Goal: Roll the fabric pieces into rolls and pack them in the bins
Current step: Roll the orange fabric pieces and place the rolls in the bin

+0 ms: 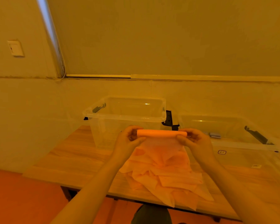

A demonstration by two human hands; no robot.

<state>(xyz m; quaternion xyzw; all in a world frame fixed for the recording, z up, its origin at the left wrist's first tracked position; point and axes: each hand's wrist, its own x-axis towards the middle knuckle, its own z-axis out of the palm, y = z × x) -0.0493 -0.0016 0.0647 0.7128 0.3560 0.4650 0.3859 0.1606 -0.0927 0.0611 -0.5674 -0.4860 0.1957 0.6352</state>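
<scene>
An orange fabric roll [161,133] is held up level above the wooden table [74,156]. My left hand [131,137] pinches its left end and my right hand [191,139] pinches its right end. A thin unrolled length of the same fabric hangs from the roll down to a loose pile of orange fabric pieces [165,177] lying on the table and drooping over its near edge. A clear plastic bin [124,113] stands right behind the roll. A second clear bin [225,126] lies lower at the right with a small grey-blue item inside.
A wall runs close behind the bins. A clear lid with labels [242,157] lies flat at the right, in front of the second bin. Black latch handles stick out from the bins' sides. The orange floor [14,199] shows left of the table.
</scene>
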